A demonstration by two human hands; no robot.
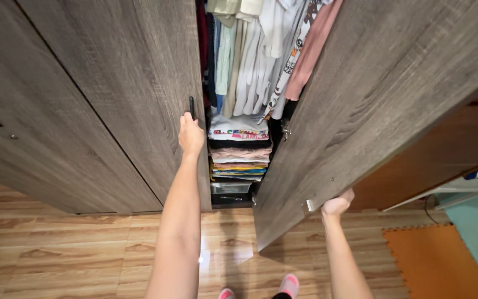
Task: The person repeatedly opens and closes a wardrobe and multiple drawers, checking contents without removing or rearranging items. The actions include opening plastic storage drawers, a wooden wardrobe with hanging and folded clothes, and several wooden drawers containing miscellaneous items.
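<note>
Your left hand closes on the black handle of the wardrobe's left door, while your right hand curls its fingers around the lower edge of the right door, swung wide. Between them hang shirts above folded clothes.

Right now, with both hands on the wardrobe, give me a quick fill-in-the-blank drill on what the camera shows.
1. The left hand rests at a slim ____ handle on the left door.
2. The right hand grips the bottom edge of the right door, which stands ____.
3. Below the hanging clothes, the folded clothes lie in ____.
4. The floor is ____ plank.

Missing words: black; open; stacks; wooden
</note>
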